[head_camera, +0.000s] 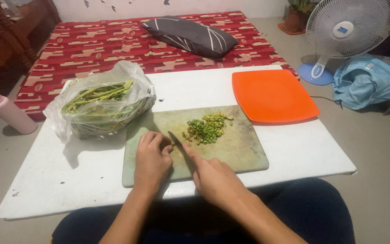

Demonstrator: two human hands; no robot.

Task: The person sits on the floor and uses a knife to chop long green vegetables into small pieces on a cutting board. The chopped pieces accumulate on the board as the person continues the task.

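Head view, looking down on a low white table (294, 153). Centre: greenish cutting board (235, 144), lying flat. Left hand (151, 159) curled knuckles-up on the board, fingertips pressed on a small green stalk, mostly hidden beneath them. Right hand (213, 177) closed around the handle of a knife (175, 139), forefinger along the spine, blade tip just beside the left fingertips. Pile of chopped green pieces (207, 127) on the board, just beyond the blade. Left of the board: clear plastic bag (102, 101) of long green stalks, touching the board's corner. Right: orange square plate (271, 96), bare. Off the table: pink bottle (7, 113), white fan (346, 34), grey pillow (190, 36) on a red patterned mat (91, 45).
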